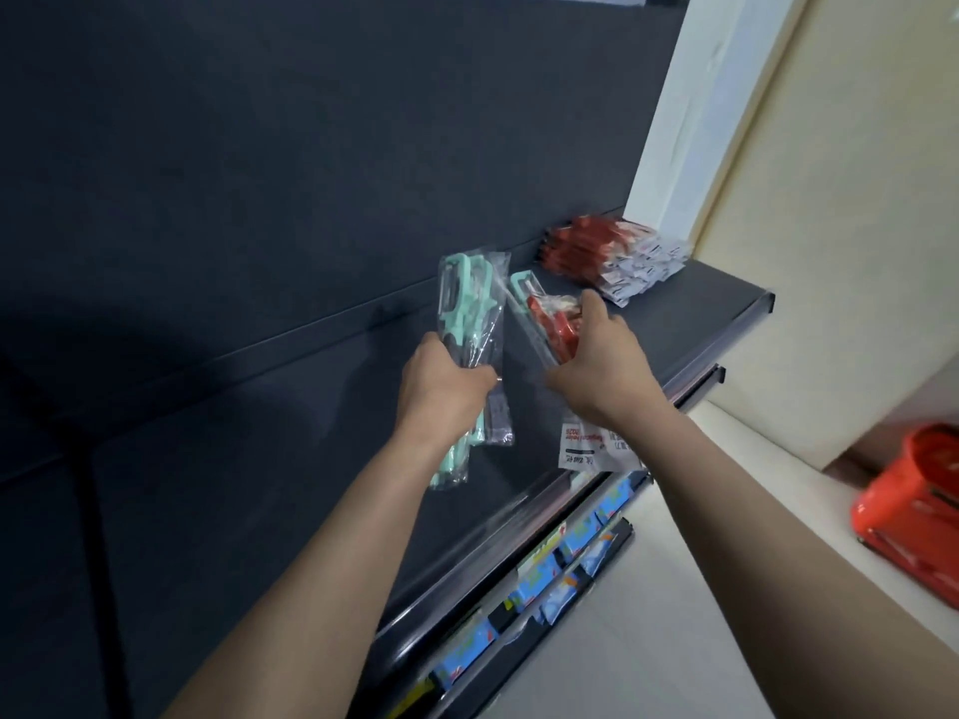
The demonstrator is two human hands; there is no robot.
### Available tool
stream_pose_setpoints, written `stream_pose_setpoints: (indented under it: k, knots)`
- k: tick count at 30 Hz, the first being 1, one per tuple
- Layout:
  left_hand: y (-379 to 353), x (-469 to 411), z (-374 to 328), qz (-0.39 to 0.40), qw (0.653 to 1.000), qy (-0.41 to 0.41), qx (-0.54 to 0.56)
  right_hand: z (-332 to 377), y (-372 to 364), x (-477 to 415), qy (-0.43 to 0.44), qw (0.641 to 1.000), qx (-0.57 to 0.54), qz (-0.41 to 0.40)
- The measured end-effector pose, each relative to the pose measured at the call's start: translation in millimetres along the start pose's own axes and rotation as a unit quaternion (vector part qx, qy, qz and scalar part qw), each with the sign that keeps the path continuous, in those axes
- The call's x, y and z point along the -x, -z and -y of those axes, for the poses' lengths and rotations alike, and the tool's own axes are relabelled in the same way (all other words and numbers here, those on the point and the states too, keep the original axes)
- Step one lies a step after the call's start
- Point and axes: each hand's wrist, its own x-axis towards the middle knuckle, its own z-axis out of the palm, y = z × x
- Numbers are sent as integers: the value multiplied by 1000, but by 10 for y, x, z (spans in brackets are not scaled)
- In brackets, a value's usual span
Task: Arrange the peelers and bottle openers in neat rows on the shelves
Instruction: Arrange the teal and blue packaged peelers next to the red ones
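we see each tool packed in its own clear plastic bag. the left hand [443, 389] grips a bundle of mint green peelers [469, 308] around the middle, fingers curled round the bags. the right hand [602, 365] holds a second bundle, red packets [558, 321] with one more mint peeler [524, 290] at its left side; the thumb is on top and the fingers are underneath. the two hands are apart, side by side, above the dark shelf [716, 319] and in front of the dark back panel [311, 173].

on the shelf, at its far right end against the back panel, lies a stack of red packets with white cards [612, 256], overlapping in a row. on the floor at the right stands a red basket [918, 516]; its content we cannot make out. below the shelf, blue packets [576, 542] sit on lower shelves.

the left bundle stands almost upright, blade heads up and handles down, below the hand. the right bundle is tilted: its long axis goes from upper left to lower right, the mint head points up and to the left, and the white label cards [586, 448] hang under the wrist.

the picture is blurred. we cannot count the pieces in either bundle, and we cannot tell if the red packets are peelers or bottle openers. the right hand covers the middle of its bundle. the print on the cards is not readable. the basket is cut off by the right edge.
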Motion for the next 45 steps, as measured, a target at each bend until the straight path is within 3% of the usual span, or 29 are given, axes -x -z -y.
stream_pose_setpoints:
  k: [6,18,28,45]
  knots:
    - [-288,-449,-167,-18,1000,3,-5,-154,77,-551,19,1000,-5,1]
    - [-1008,-899,-235,-139,985,100,-20,-707,30,-1562,124,985,-23,120]
    - [-1492,-939,-330,-218,958,159,-100,-1026,1,-2010,174,964,-39,196]
    - [-1482,-1319,-301,-225,936,177,-207,-937,-372,-2306,133,958,-24,253]
